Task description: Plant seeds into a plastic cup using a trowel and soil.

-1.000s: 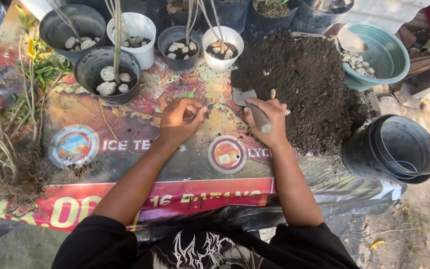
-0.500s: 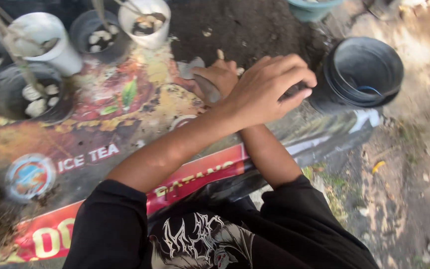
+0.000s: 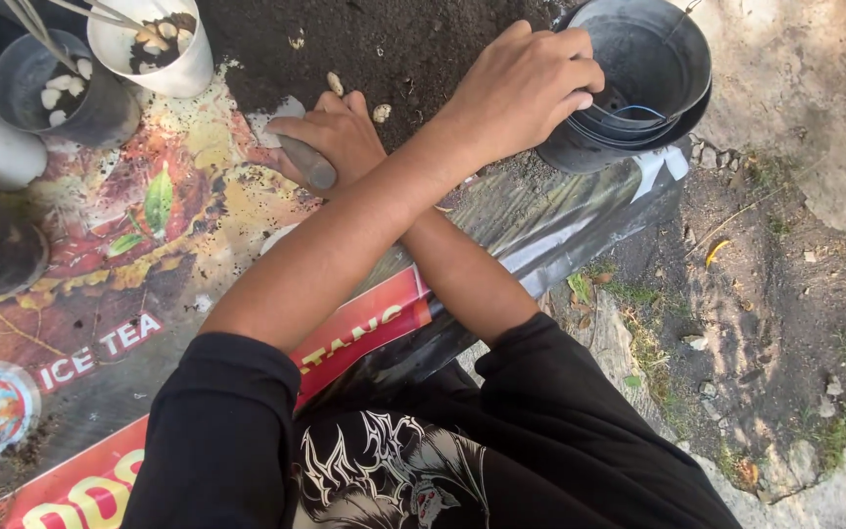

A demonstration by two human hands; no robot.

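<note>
My arms are crossed. My left hand (image 3: 526, 88) reaches over to the right, its fingers curled on the rim of a stack of empty black plastic pots (image 3: 653, 69). Underneath it, my right hand (image 3: 345, 137) is closed around the handle of a small grey trowel (image 3: 304, 162), whose blade lies at the edge of a heap of dark soil (image 3: 384, 39). A few pale stones lie on the soil beside that hand.
A printed banner (image 3: 129, 294) covers the ground as a work sheet. At the top left stand a white pot (image 3: 154, 54), a black pot (image 3: 61, 93) and others holding stems and pale stones. Bare dirt, grass and stones lie to the right.
My left hand has crossed over my right arm from the banner to the black pots and taken hold of the rim. The view has swung right. My right hand keeps the trowel.
</note>
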